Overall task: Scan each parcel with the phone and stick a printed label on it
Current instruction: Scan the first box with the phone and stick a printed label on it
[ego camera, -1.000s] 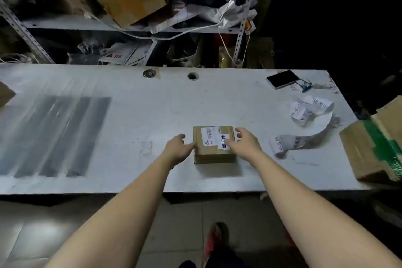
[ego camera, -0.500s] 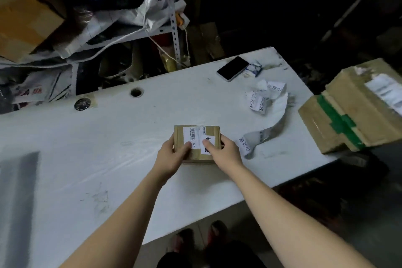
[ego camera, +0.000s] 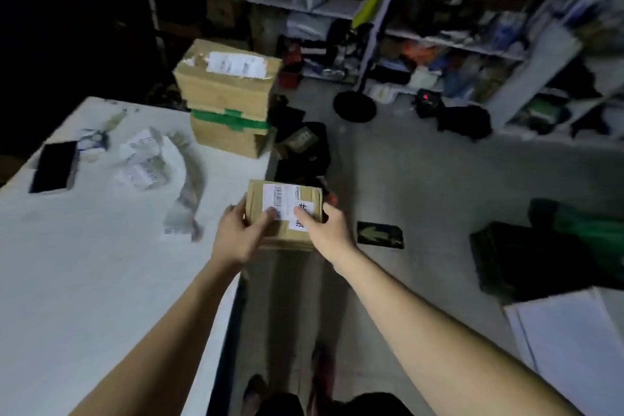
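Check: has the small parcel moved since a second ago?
Yes. The small parcel left mid-table; it is now held past the end of the table, over the floor.

Parcel (ego camera: 310,194), at the right edge of the worktop (ego camera: 84,280): the barcode label (ego camera: 280,194) carries a barcode and fine print, too small to read. The second label (ego camera: 301,219) carries large black characters, partly covered by the right hand (ego camera: 327,233) and not legible. Large box (ego camera: 226,91), far right corner: box label (ego camera: 236,64), print blurred. Label strip (ego camera: 148,162), near the far edge: print blurred.
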`<state>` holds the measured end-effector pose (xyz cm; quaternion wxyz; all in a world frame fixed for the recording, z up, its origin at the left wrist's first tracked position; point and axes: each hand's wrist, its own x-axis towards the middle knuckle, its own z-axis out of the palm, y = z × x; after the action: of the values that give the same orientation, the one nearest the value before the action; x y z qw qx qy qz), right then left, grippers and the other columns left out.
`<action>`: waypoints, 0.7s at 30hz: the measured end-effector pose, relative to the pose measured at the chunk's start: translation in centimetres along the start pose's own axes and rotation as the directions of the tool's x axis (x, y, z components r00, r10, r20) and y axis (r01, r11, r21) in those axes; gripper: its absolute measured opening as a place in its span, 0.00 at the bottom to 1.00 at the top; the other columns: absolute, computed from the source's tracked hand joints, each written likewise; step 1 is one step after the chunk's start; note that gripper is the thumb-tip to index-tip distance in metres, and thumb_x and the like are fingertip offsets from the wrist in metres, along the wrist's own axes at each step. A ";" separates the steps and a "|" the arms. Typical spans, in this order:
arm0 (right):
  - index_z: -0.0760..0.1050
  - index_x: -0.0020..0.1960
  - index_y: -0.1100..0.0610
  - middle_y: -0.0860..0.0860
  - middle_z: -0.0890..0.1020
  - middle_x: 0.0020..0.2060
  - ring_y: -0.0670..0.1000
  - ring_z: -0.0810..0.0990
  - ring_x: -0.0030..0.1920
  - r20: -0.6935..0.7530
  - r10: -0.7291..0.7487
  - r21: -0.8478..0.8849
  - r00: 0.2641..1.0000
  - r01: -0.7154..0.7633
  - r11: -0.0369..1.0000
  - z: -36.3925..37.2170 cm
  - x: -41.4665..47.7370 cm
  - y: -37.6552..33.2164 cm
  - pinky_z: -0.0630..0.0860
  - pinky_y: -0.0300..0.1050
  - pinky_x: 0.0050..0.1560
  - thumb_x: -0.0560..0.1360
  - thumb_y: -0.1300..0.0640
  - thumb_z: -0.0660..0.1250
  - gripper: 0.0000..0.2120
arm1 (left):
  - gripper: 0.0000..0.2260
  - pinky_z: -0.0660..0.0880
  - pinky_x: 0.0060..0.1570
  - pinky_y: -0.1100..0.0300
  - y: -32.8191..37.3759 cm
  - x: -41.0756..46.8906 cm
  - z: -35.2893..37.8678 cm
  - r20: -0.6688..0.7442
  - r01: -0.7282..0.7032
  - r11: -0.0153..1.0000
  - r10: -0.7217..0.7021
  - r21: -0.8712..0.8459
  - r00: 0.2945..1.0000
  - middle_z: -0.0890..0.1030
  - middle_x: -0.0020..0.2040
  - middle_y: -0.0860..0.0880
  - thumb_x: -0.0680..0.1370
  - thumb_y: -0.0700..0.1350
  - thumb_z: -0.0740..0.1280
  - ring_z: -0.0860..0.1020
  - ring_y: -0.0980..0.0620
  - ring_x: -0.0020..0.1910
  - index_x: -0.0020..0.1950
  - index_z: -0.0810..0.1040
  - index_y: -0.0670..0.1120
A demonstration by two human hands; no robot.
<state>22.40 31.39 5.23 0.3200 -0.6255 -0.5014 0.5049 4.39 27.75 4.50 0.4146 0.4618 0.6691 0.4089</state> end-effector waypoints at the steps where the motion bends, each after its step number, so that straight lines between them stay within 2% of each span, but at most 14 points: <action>1: 0.83 0.52 0.50 0.41 0.86 0.43 0.37 0.83 0.41 -0.071 0.015 0.006 0.997 -0.015 1.000 -2.7 -0.8 0.6 0.75 0.29 0.38 0.75 0.47 0.74 0.10 | 0.23 0.78 0.60 0.46 1.2 0.1 2.4 0.057 -0.034 0.999 0.032 0.031 0.998 0.82 0.55 0.47 0.73 0.63 0.69 0.82 0.48 0.54 0.64 0.79 0.55; 5: 0.83 0.52 0.50 0.41 0.86 0.43 0.41 0.84 0.44 -0.322 0.083 0.029 0.943 -0.078 0.997 -13.7 -4.6 3.9 0.78 0.38 0.44 0.74 0.42 0.73 0.13 | 0.24 0.73 0.62 0.54 5.9 -1.2 13.2 0.266 -0.167 0.981 0.136 0.099 0.954 0.79 0.56 0.49 0.72 0.64 0.68 0.77 0.52 0.57 0.66 0.78 0.57; 8: 0.83 0.50 0.50 0.41 0.86 0.43 0.42 0.83 0.46 -0.476 0.134 0.058 0.869 -0.121 0.991 -22.2 -8.3 7.0 0.79 0.41 0.47 0.73 0.41 0.73 0.14 | 0.22 0.74 0.64 0.52 9.1 -3.7 22.1 0.415 -0.217 0.970 0.153 0.113 0.897 0.79 0.54 0.51 0.74 0.63 0.70 0.78 0.51 0.57 0.64 0.79 0.54; 10: 0.83 0.48 0.48 0.40 0.86 0.41 0.41 0.83 0.45 -0.563 0.153 0.079 0.812 -0.132 0.988 -27.8 -11.1 9.4 0.78 0.39 0.47 0.72 0.40 0.72 0.13 | 0.23 0.75 0.60 0.52 11.0 -6.1 28.2 0.493 -0.248 0.960 0.154 0.131 0.856 0.79 0.53 0.50 0.72 0.65 0.69 0.78 0.49 0.55 0.60 0.80 0.52; 12: 0.83 0.47 0.47 0.40 0.85 0.40 0.41 0.83 0.45 -0.631 0.183 0.102 0.754 -0.154 0.983 -33.1 -14.1 12.2 0.77 0.38 0.46 0.72 0.40 0.72 0.12 | 0.19 0.74 0.53 0.56 12.6 -9.0 34.2 0.559 -0.294 0.945 0.169 0.142 0.812 0.78 0.48 0.52 0.72 0.66 0.69 0.79 0.48 0.52 0.52 0.79 0.53; 13: 0.82 0.47 0.47 0.40 0.85 0.40 0.42 0.82 0.46 -0.663 0.204 0.115 0.720 -0.172 0.978 -35.6 -15.7 13.6 0.77 0.39 0.46 0.72 0.39 0.72 0.12 | 0.18 0.74 0.52 0.56 13.4 -10.7 37.1 0.598 -0.314 0.940 0.177 0.132 0.782 0.78 0.48 0.53 0.72 0.66 0.69 0.79 0.49 0.52 0.51 0.79 0.54; 16: 0.83 0.53 0.50 0.44 0.85 0.47 0.48 0.83 0.51 -0.748 0.273 0.184 0.605 -0.207 0.961 -42.8 -20.6 17.5 0.80 0.46 0.54 0.71 0.36 0.71 0.20 | 0.22 0.77 0.59 0.52 16.2 -16.2 45.3 0.733 -0.343 0.937 0.192 0.060 0.653 0.82 0.53 0.50 0.71 0.66 0.69 0.82 0.51 0.53 0.59 0.80 0.54; 19: 0.83 0.58 0.50 0.46 0.86 0.51 0.49 0.82 0.54 -0.804 0.312 0.233 0.507 -0.214 0.949 -48.6 -25.3 20.7 0.79 0.48 0.58 0.72 0.35 0.70 0.23 | 0.15 0.81 0.54 0.51 18.3 -21.1 52.3 0.819 -0.379 0.925 0.208 0.014 0.535 0.85 0.49 0.54 0.73 0.61 0.71 0.84 0.55 0.48 0.54 0.81 0.55; 21: 0.83 0.57 0.49 0.44 0.86 0.49 0.48 0.83 0.53 -0.836 0.348 0.294 0.424 -0.189 0.937 -51.9 -28.6 22.7 0.79 0.50 0.59 0.72 0.36 0.70 0.21 | 0.09 0.81 0.49 0.60 19.3 -24.5 57.0 0.865 -0.402 0.916 0.217 -0.019 0.452 0.85 0.46 0.60 0.76 0.58 0.72 0.84 0.59 0.48 0.51 0.80 0.56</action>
<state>79.15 3.08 8.30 0.4934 -0.8396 -0.1182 0.1938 68.57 18.31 8.48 0.5612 0.7528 0.3175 0.1324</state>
